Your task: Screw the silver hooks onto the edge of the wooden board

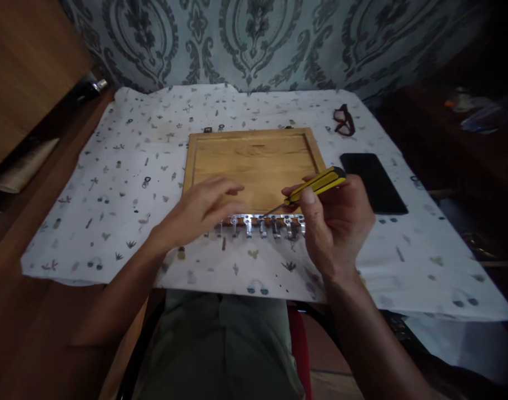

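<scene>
A shallow wooden board with a raised frame [254, 166] lies on the cloth in front of me. Along its near edge runs a metal strip with several silver hooks [262, 228]. My right hand [339, 222] grips a yellow and black screwdriver [316, 185], its thin shaft slanting down and left so the tip appears at the strip. Over the board's near left corner is my left hand [204, 208], fingers apart and holding nothing that I can see; whether it touches the wood I cannot tell. It hides the strip's left end.
A black phone [374, 183] lies right of the board, with dark red folded glasses [344, 121] behind it. The white printed tablecloth [124, 222] covers the table up to the patterned wall or curtain [254, 44]. Wooden furniture [33, 66] stands at the left.
</scene>
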Available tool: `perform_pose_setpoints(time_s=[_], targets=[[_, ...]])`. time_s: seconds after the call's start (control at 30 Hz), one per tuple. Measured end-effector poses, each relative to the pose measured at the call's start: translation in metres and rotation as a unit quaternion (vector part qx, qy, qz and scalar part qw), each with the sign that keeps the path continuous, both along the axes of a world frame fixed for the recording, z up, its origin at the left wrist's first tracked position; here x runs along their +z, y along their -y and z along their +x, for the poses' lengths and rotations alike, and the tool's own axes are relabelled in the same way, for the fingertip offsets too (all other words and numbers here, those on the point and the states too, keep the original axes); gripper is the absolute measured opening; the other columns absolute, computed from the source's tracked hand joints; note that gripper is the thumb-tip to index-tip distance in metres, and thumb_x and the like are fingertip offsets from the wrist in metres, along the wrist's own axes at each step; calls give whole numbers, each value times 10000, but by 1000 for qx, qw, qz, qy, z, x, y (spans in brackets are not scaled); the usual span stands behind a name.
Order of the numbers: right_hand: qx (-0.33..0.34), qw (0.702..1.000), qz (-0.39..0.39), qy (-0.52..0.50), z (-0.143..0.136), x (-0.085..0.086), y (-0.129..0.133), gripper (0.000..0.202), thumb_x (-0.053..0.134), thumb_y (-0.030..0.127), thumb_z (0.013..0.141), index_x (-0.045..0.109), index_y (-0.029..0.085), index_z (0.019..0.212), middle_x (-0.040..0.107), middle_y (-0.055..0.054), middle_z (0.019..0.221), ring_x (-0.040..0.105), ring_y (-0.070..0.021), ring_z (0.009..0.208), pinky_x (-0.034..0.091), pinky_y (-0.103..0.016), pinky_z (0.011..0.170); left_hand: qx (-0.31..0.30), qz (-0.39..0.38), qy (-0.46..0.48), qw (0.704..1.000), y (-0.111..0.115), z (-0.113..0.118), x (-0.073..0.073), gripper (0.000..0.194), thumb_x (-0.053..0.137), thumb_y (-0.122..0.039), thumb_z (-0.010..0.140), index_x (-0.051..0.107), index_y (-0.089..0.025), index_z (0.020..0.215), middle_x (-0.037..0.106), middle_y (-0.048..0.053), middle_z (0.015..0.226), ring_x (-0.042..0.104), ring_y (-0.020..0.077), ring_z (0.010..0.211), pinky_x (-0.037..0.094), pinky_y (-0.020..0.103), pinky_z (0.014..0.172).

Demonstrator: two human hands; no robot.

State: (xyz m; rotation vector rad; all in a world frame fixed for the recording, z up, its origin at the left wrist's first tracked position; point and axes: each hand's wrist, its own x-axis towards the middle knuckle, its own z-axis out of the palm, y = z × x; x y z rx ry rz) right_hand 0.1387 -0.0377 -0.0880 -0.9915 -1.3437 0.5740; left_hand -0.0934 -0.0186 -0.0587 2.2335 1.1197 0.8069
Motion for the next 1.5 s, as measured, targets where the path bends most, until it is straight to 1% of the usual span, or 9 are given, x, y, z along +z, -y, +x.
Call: perform_pose_setpoints(time_s=[0.17, 0.3, 0.47, 0.6, 0.73, 0.83, 1.13, 1.33, 1.5], targets=[[-43, 998, 43, -24, -1, 2, 0, 181, 753, 388, 939, 661, 242, 993, 766, -15, 852, 779, -193, 758, 626, -350, 701, 144, -64, 201, 967, -3, -35, 1, 311, 583, -514, 1019, 737, -244, 1010, 668, 1, 710, 668, 172, 709, 581, 334, 785], [-56, 996, 29, -57, -5, 4, 2, 200, 794, 385, 898, 659, 251, 957, 763, -21, 821, 769, -193, 705, 627, -345, 684, 181, -107, 237, 948, 0, -57, -12, 318, 677, -546, 933, 731, -233, 943, 650, -2, 681, 618, 153, 627, 571, 314, 671], [-62, 996, -4, -67, -13, 6, 8, 232, 832, 393, 863, 666, 257, 950, 750, -25, 872, 776, -205, 737, 653, -405, 788, 174, -125, 205, 955, 14, -71, -33, 288, 654, -502, 955, 710, -223, 999, 691, 14, 760, 637, 153, 710, 571, 316, 727], [-30, 998, -13, -60, -22, 3, 10, 213, 818, 365, 876, 667, 252, 974, 772, -41, 875, 793, -225, 769, 656, -410, 761, 138, -148, 165, 965, 25, -78, -43, 317, 591, -481, 1011, 683, -210, 1148, 743, 68, 984, 690, 175, 865, 579, 346, 802], [2, 998, -6, -60, -37, 2, 8, 191, 806, 341, 890, 665, 244, 975, 810, -44, 858, 797, -215, 767, 655, -365, 682, 48, -111, 78, 990, 27, -83, -44, 560, 728, -596, 916, 649, -236, 1337, 694, 124, 1278, 627, 277, 1245, 513, 492, 1092], [31, 999, 0, -42, -49, 5, 7, 192, 791, 329, 905, 645, 238, 992, 814, -34, 879, 800, -198, 787, 658, -347, 707, -13, -92, 10, 996, 24, -86, -46, 794, 803, -679, 806, 590, -247, 1438, 633, 141, 1396, 508, 326, 1375, 450, 537, 1173], [110, 991, -38, 60, -77, 5, -2, 224, 695, 439, 973, 617, 272, 1101, 710, -17, 1008, 775, -197, 905, 629, -403, 850, -18, -48, 1, 999, 24, -90, -55, 760, 783, -526, 891, 463, -296, 1540, 624, 128, 1361, 571, 312, 1298, 500, 490, 1108], [132, 985, -19, 105, -90, 3, -8, 181, 674, 386, 987, 606, 254, 1092, 702, -15, 971, 753, -181, 864, 622, -365, 802, -14, -52, -17, 998, 25, -88, -55, 770, 799, -505, 881, 472, -237, 1525, 634, 138, 1346, 550, 321, 1308, 502, 478, 1106], [131, 982, -2, 133, -90, 1, -9, 171, 668, 385, 987, 607, 274, 1104, 731, -16, 987, 762, -193, 855, 636, -370, 774, -22, -47, -13, 999, 25, -88, -53, 737, 790, -529, 882, 496, -261, 1502, 646, 130, 1350, 545, 321, 1317, 501, 483, 1117]])
